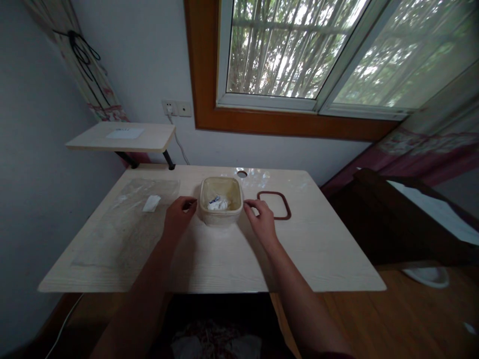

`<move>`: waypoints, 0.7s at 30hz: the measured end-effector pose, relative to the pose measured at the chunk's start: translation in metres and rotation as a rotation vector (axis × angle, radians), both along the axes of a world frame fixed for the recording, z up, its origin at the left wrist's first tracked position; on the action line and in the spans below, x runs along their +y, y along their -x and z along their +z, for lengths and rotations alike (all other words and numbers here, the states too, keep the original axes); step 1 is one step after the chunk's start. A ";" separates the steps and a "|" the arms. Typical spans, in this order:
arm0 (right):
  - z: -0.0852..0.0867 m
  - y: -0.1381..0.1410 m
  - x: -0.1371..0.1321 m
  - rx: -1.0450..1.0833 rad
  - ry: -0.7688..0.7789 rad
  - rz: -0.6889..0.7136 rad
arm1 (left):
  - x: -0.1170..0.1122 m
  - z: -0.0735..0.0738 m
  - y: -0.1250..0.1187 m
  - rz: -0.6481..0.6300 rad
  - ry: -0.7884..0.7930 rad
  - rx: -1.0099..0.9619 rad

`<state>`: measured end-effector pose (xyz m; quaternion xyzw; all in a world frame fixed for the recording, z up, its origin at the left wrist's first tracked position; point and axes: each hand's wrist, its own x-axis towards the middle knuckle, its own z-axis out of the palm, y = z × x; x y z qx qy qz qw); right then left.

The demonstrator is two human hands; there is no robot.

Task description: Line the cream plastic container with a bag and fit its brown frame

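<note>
A cream square plastic container [220, 215] stands open in the middle of the pale wooden table [209, 264], with a crumpled white and blue wrapper [218, 202] inside. My left hand [178, 218] rests just left of the container, fingers curled toward its rim. My right hand [262, 219] sits just right of it, fingers bent near the rim. Neither hand clearly holds anything. A brown rounded-rectangle seal ring [274, 204] lies flat beside my right hand.
A clear plastic sheet [130, 219] covers the table's left part, with a small white packet [151, 203] on it. A raised shelf [121, 137] holds a white paper at the back left. A cable hole [242, 173] is behind the container. Dark furniture [396, 219] stands right.
</note>
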<state>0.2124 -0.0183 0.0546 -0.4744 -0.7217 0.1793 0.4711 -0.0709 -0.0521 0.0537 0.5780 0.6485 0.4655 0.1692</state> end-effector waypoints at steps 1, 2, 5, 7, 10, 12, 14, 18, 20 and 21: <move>0.003 0.000 0.000 0.023 0.002 -0.002 | 0.000 0.004 0.001 0.014 -0.015 -0.018; 0.007 -0.001 -0.001 0.049 0.007 0.004 | -0.001 0.009 0.001 0.022 -0.031 -0.044; 0.015 -0.001 -0.002 0.102 0.055 0.090 | -0.001 0.022 0.000 -0.034 -0.048 -0.217; 0.018 0.001 -0.003 0.098 0.100 0.164 | -0.002 0.028 -0.004 -0.150 -0.022 -0.363; 0.020 0.004 -0.004 0.043 0.123 0.231 | -0.006 0.035 -0.012 -0.277 0.026 -0.496; 0.021 0.006 -0.005 0.011 0.115 0.245 | -0.010 0.039 -0.018 -0.275 0.038 -0.502; 0.021 0.008 -0.006 0.011 0.114 0.251 | -0.014 0.042 -0.021 -0.229 0.038 -0.450; 0.019 0.011 -0.010 0.053 0.094 0.291 | -0.019 0.042 -0.022 -0.186 -0.008 -0.361; 0.017 0.012 -0.011 0.077 0.065 0.304 | -0.019 0.038 -0.022 -0.217 -0.060 -0.379; 0.016 0.013 -0.012 0.087 0.053 0.308 | -0.019 0.035 -0.022 -0.237 -0.087 -0.400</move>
